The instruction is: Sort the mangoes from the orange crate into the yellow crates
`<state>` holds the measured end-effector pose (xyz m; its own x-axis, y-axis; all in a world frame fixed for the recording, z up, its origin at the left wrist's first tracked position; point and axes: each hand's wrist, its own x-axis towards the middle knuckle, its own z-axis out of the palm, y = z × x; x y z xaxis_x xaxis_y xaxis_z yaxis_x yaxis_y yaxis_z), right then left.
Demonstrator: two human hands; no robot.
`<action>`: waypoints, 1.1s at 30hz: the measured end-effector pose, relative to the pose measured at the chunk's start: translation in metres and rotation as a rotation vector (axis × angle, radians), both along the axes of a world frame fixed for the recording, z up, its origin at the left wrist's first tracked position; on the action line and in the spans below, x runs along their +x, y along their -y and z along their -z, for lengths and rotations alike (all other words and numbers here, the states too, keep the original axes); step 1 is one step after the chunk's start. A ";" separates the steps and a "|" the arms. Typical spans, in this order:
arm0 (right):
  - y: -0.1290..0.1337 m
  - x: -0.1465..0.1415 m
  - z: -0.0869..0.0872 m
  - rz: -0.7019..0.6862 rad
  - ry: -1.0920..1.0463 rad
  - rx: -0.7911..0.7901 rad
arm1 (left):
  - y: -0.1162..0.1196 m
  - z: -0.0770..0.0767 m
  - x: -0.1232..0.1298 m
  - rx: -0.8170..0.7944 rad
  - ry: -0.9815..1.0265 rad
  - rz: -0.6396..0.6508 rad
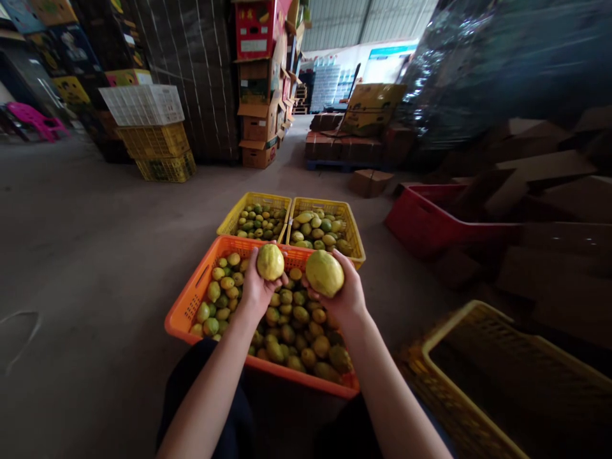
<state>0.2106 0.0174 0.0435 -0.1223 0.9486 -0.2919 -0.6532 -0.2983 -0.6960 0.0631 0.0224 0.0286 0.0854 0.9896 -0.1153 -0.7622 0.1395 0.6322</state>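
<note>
two hands are raised over one orange crate [194, 294] full of many yellow-green fruits, too many and too overlapped to count; the left hand [258, 287] has its fingers curled part-open round one yellow fruit [270, 262]; the right hand [345, 287] has its fingers spread wider round one larger fruit [325, 273]; the two held fruits are apart, side by side; two yellow crates [354, 228], both holding fruit, stand side by side on the floor [119, 255] just beyond the orange one; one red crate [421, 223] is off to the right.
</note>
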 end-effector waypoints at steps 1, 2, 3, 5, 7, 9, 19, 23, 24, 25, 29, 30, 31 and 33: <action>-0.001 0.000 0.002 -0.024 -0.007 -0.032 | 0.000 0.000 0.000 -0.024 0.000 -0.001; -0.002 0.001 0.003 -0.041 -0.011 -0.060 | 0.000 0.000 0.001 -0.036 0.001 0.001; -0.003 0.001 0.005 -0.059 -0.010 -0.085 | -0.001 0.000 0.001 -0.032 0.003 0.004; -0.005 -0.001 0.009 -0.095 -0.005 -0.111 | 0.000 0.000 0.001 0.002 0.009 0.008; -0.006 -0.004 0.012 -0.116 -0.006 -0.105 | 0.000 0.000 0.001 0.010 0.008 0.014; -0.007 -0.007 0.013 -0.108 -0.009 -0.101 | 0.001 0.001 0.001 -0.029 0.001 0.015; -0.012 -0.011 0.013 -0.112 -0.019 -0.057 | -0.005 0.000 0.000 -0.307 0.087 0.031; -0.012 -0.012 0.014 -0.186 -0.066 -0.115 | -0.009 0.004 0.001 -0.395 0.223 0.064; -0.012 -0.012 0.015 -0.204 -0.065 -0.116 | -0.009 0.006 0.001 -0.390 0.239 0.064; -0.012 -0.012 0.016 -0.215 -0.061 -0.109 | -0.009 0.007 0.001 -0.385 0.248 0.058; -0.013 -0.011 0.019 -0.217 -0.036 -0.043 | -0.008 0.009 0.002 -0.359 0.253 0.045; -0.013 -0.011 0.019 -0.213 -0.031 -0.032 | -0.008 0.009 0.002 -0.351 0.257 0.050; -0.014 -0.010 0.019 -0.205 -0.033 -0.031 | -0.008 0.008 0.002 -0.345 0.264 0.056; -0.014 -0.010 0.020 -0.187 -0.050 -0.048 | -0.007 0.007 0.002 -0.346 0.274 0.069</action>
